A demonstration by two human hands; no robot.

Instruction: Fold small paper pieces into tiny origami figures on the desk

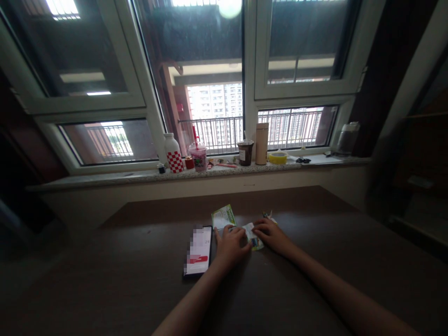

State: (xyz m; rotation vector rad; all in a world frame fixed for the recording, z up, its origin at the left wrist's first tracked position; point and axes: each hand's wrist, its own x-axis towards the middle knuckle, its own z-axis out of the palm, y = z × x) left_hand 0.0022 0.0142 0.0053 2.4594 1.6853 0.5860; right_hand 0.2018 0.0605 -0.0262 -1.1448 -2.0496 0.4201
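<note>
One small packet point(257, 243) lies on the dark counter point(147, 298), seemingly steadied from both sides: the left hand point(231, 245) curls its fingers at one edge, the right hand point(272, 234) bunches its fingers at the other; whether either pinches it, I cannot tell. A phone point(200, 252) lies just left. Bottles point(175, 158) and cups point(245, 154) line the windowsill point(140, 177) beyond.

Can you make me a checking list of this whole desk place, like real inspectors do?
Surface: brown table.
Job's things: printed piece between left hand and right hand; green-and-white piece beyond the left hand. Paper or packets, can't tell.
Clutter: phone left of the left hand, screen lit.
Hands: both sets of fingers bent, near the printed piece; grip unclear.
Cables: nothing seen.
Surroundings: window; sill with checkered bottle, pink cup.
</note>
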